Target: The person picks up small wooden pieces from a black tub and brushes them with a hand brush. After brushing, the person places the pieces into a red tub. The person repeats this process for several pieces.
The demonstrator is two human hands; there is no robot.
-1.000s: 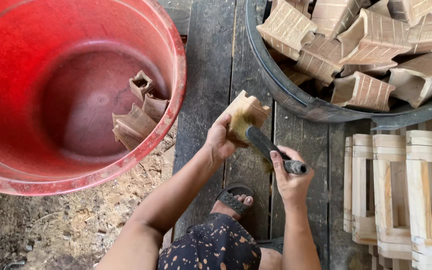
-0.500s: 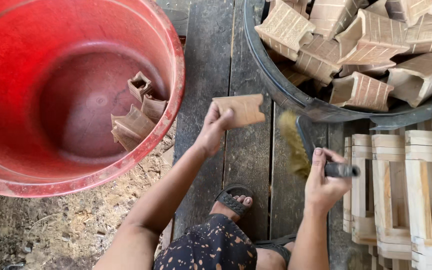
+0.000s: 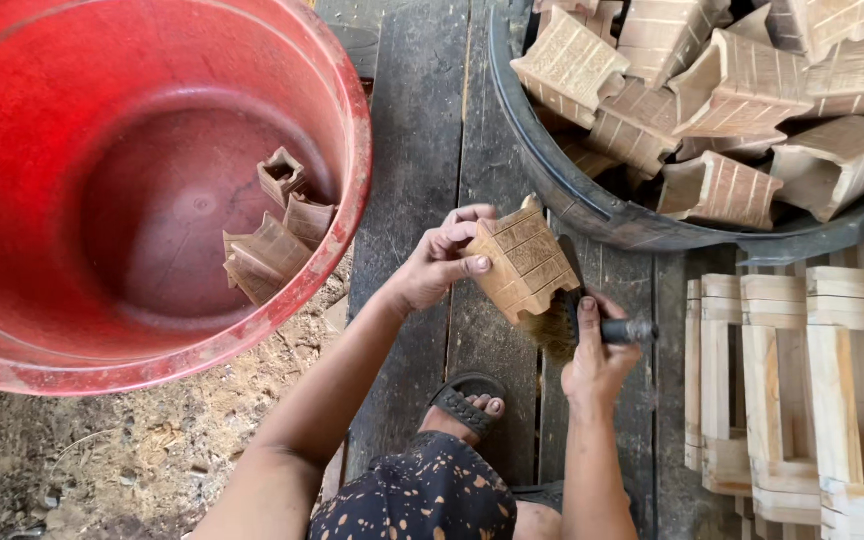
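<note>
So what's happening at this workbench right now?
A person holds a small carved wooden piece in the left hand and sets a dark-handled brush, gripped in the right hand, against its lower edge. A few such pieces lie in the red tub; the black basin is piled with many more. Pale wooden frames stand at the right.

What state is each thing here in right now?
left hand: gripping the carved wooden block, tilted.
right hand: gripping the brush, bristles against the block.
red tub: holds a few blocks.
black tub: heaped with blocks.
pale wooden pieces: lined up in rows.
</note>
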